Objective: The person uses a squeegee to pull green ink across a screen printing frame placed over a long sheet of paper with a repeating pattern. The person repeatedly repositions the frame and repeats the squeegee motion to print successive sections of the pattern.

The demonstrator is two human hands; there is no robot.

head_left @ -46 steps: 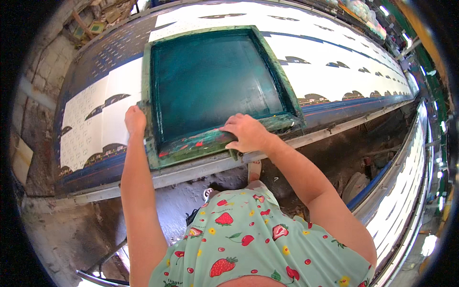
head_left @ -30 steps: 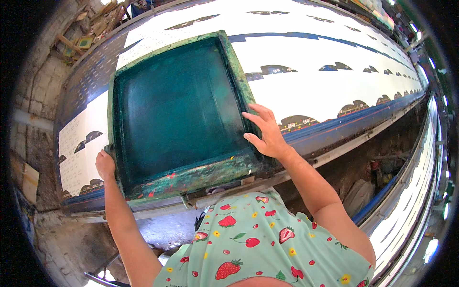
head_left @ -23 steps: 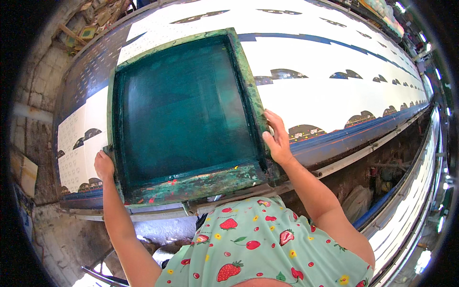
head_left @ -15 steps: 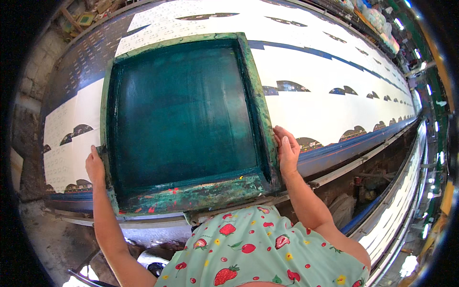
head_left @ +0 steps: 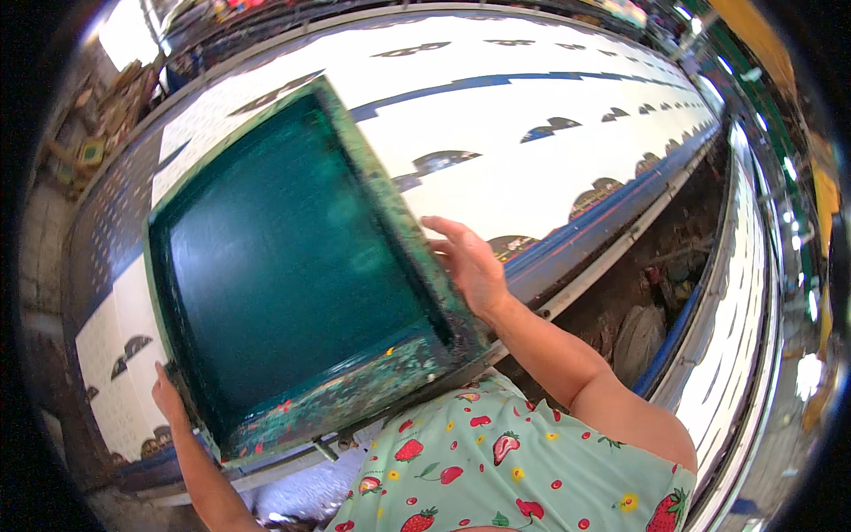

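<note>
A large screen-printing frame (head_left: 284, 257) with dark green mesh and a paint-stained wooden rim lies slantwise in front of me, over the near side of a long printing table. My left hand (head_left: 168, 397) is at the frame's left side, low down, thumb pointing up along the rim and its other fingers mostly hidden. Against the opposite outer side rests my right hand (head_left: 470, 266), fingers bent around the edge and partly out of sight. The frame's near rim comes close to my apron (head_left: 461, 461). White printed sheets (head_left: 505, 168) with dark arched patterns cover the table around the frame.
A metal rail (head_left: 612, 257) runs along the table's near edge. Beyond it, to the right, is a gap with clutter and a blue bar (head_left: 669, 341), then another long white surface (head_left: 709, 355). Wooden odds and ends (head_left: 97, 124) are piled at the far left.
The whole view has turned, so frame and table slant more in the picture. My right hand has its fingers closer in around the frame's edge. My left hand stays at its side.
</note>
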